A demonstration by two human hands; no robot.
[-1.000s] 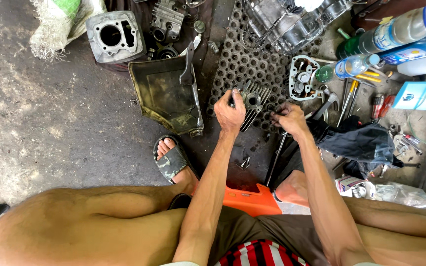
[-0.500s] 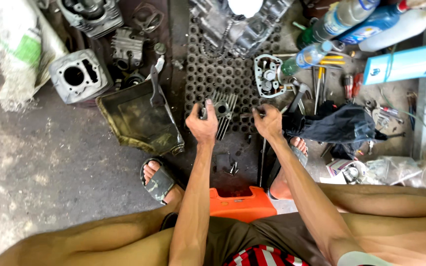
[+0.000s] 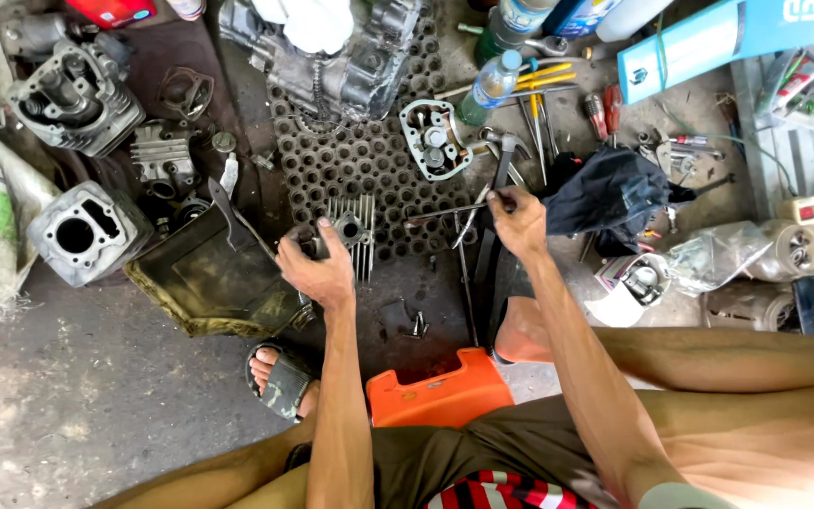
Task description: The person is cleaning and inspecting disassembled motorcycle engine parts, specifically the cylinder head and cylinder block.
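My left hand grips a finned metal cylinder head that rests on a perforated rubber mat. My right hand is closed on a long thin metal tool whose shaft points left toward the cylinder head. Both arms reach forward from my seat, above an orange stool. My left foot in a sandal sits just below the left hand.
A dirty oil tray lies left of the head. An engine block, a cylinder barrel, another engine part, a valve cover, bottles, screwdrivers and a dark cloth crowd the floor.
The view has shifted and moved closer. My right hand has moved right, away from the cylinder head, now with a thin tool in it. My left hand stays on the head.
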